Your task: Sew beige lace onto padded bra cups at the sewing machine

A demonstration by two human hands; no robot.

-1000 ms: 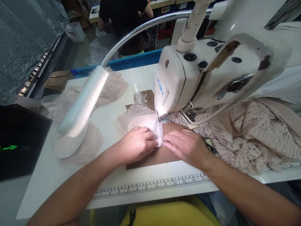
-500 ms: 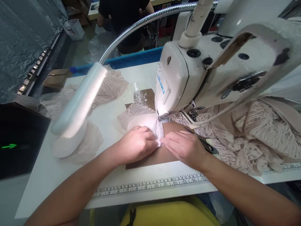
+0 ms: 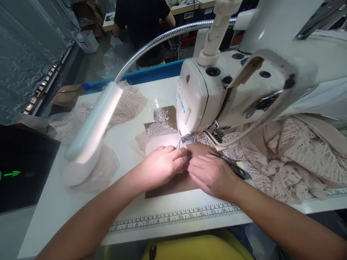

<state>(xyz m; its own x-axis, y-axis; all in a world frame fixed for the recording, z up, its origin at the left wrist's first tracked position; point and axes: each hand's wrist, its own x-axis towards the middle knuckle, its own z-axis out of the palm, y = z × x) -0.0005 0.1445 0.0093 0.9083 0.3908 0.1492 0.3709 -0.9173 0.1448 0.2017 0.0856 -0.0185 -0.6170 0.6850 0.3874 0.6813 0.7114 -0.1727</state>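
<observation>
My left hand (image 3: 166, 165) is closed, its fingertips pinching the edge of a lace piece (image 3: 162, 130) just in front of the sewing machine's needle area. Against it, my right hand (image 3: 210, 174) is closed too, fingers curled at the same edge; most of the gripped lace is hidden under the fingers. A pale padded cup (image 3: 159, 143) lies beside the left knuckles, with the lace behind it. Both hands rest over a brown sheet (image 3: 166, 188). The white sewing machine (image 3: 193, 95) stands right above, its needle hard to make out.
Black scissors (image 3: 238, 170) lie right of my right hand, before a heap of lace fabric (image 3: 287, 162). A lit lamp (image 3: 94, 122) hangs over the left side, near another pale cup (image 3: 81, 171) and more lace (image 3: 130, 103). A printed ruler (image 3: 176, 218) edges the table. A person (image 3: 141, 29) sits beyond.
The lace strip that showed between my hands is now mostly covered by them. My left fingers have moved slightly right, and my right fingers have curled in more.
</observation>
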